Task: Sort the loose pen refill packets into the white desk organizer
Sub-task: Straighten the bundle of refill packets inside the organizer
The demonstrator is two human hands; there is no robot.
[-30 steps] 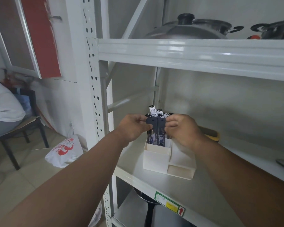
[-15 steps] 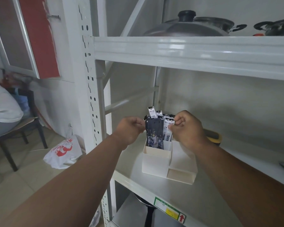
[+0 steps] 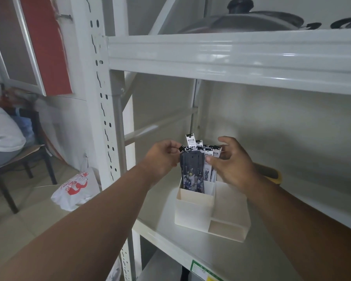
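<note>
The white desk organizer (image 3: 194, 208) stands on the middle shelf (image 3: 164, 226). Several pen refill packets stand upright in its tall back-left compartment: dark printed ones (image 3: 192, 172) in front, white ones (image 3: 210, 157) behind and to the right. My left hand (image 3: 162, 157) pinches the top left edge of the dark packets. My right hand (image 3: 231, 163) is at the white packets' tops, thumb on their front and fingers curved behind them. The organizer's low front-right compartment (image 3: 227, 230) holds nothing I can see.
A yellow-and-black object (image 3: 272, 174) lies on the shelf behind my right wrist. A lidded pot (image 3: 241, 19) sits on the upper shelf. The perforated rack upright (image 3: 101, 118) stands left. On the floor lie a plastic bag (image 3: 75, 189) and a chair with a seated person (image 3: 0, 138).
My right hand moved from the dark packets to the white ones behind, its fingers spreading wider. My left hand stayed at the packets' left edge.
</note>
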